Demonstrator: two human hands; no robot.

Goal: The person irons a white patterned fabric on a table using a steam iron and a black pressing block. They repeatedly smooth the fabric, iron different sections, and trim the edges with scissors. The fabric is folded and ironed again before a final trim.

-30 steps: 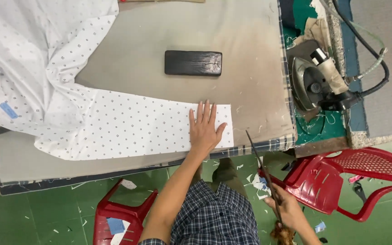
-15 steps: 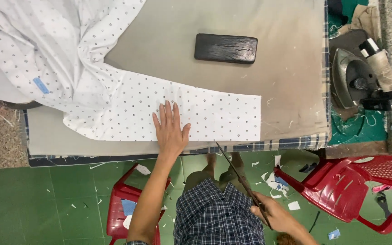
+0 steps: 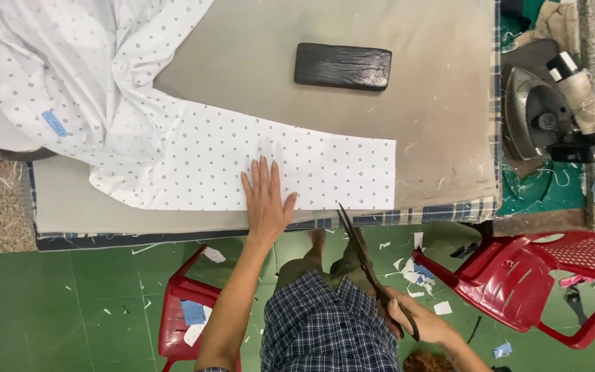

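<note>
A white shirt with small dark dots (image 3: 194, 148) lies on a beige padded table (image 3: 414, 96), one sleeve stretched flat to the right along the near edge. My left hand (image 3: 267, 200) rests flat on the sleeve, fingers together, near its lower edge. My right hand (image 3: 418, 318) grips long dark scissors (image 3: 366, 258) below the table. The blades are slightly parted and point up at the sleeve's near edge, their tips just short of the cloth.
A black rectangular block (image 3: 342, 67) lies on the table beyond the sleeve. A steam iron (image 3: 545, 120) rests on a stand at the right. Red plastic chairs (image 3: 525, 275) stand on the green tiled floor strewn with cloth scraps. A second red chair (image 3: 184, 310) is at my left.
My left hand slid from the cuff end leftward along the sleeve. My right hand brought the scissors up from lower right until their tips reach the table's near edge.
</note>
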